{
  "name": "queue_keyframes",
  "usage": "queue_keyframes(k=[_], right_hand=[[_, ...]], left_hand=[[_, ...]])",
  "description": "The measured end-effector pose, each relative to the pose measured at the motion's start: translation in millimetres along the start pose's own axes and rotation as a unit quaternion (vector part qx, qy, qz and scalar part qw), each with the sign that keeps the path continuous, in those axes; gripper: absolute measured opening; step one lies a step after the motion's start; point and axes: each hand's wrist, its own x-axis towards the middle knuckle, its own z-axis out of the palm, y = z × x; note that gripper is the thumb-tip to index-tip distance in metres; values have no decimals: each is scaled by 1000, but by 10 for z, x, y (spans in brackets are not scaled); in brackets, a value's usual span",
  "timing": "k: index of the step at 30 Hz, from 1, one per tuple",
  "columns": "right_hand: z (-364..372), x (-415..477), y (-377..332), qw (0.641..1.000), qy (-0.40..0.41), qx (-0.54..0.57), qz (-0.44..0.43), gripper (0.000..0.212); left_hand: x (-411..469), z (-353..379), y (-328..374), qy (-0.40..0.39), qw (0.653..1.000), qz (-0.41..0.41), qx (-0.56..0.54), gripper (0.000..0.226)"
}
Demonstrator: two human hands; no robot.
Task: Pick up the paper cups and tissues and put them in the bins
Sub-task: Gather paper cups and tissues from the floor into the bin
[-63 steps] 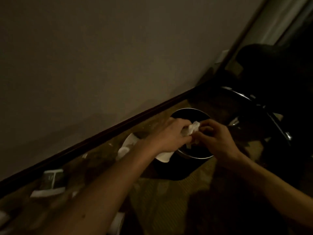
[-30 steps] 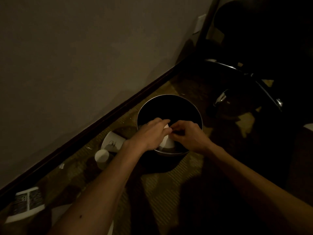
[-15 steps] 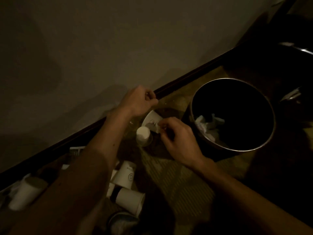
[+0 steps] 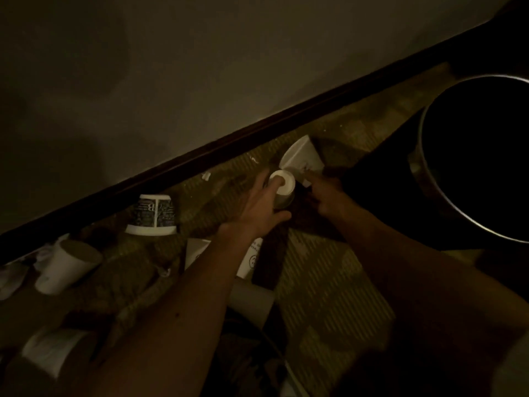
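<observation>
A small white paper cup (image 4: 284,187) stands upside down on the patterned carpet by the baseboard. My left hand (image 4: 257,209) grips it, with one finger over its base and the thumb at its side. Just behind it a second white paper cup (image 4: 302,156) lies on its side. My right hand (image 4: 329,197) reaches to that cup's lower edge with curled fingers and pinches it; the view is dim and blurred. The dark round bin (image 4: 420,156) with a metal rim stands to the right, its inside black.
Several more cups lie on the carpet to the left: a printed cup (image 4: 151,214), a white cup (image 4: 65,265), others partly under my left forearm (image 4: 252,303). Crumpled tissue (image 4: 11,277) sits at the far left. The dark baseboard (image 4: 200,153) and wall close off the back.
Both hands left the bin after dropping the tissue in it. The view swung left. My left hand came down onto the upside-down cup and my right hand moved up to the lying cup.
</observation>
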Motion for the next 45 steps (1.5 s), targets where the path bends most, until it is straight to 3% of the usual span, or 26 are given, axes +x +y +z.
queue_keyframes(k=[6,8,14,19,24,29,32,35,39,42,45], right_hand=[[218,108,43,994,97,-32,-49,102],[264,143,16,989,118,-54,-72,107],[332,219,-68,995,57,-78,-18,72],[470,161,-36,991,60,-122,-15,64],[519,-58,-1,981,97,-140,-90,49],[489,-564,-33,966,85,-178,-166,27],[324,-1004,-139,933,39,-253,-251,28],[43,-1556,-417,860,10,-342,-379,28],[-530,-2201,-965,782,59,-367,-500,29],[-1031,-2445,-1274,742,127,-386,-533,31],[-1496,-2460,-1372,700,170,-468,-512,34]], left_hand=[[-85,-41,-194,81,995,44,41,42],[-116,-67,-220,104,993,42,40,32],[-176,-219,-306,139,988,-49,-39,36],[-207,-437,-538,173,970,-125,-118,36],[-232,-695,-739,185,950,-151,-199,44],[-299,-1123,-667,155,952,-103,-243,52],[-337,-1396,-506,150,952,-76,-256,46],[-373,-1678,-246,172,951,-31,-257,38],[-471,-1867,374,195,944,57,-260,40],[-636,-1853,927,210,940,150,-224,46],[-765,-1791,1363,223,932,219,-183,45]])
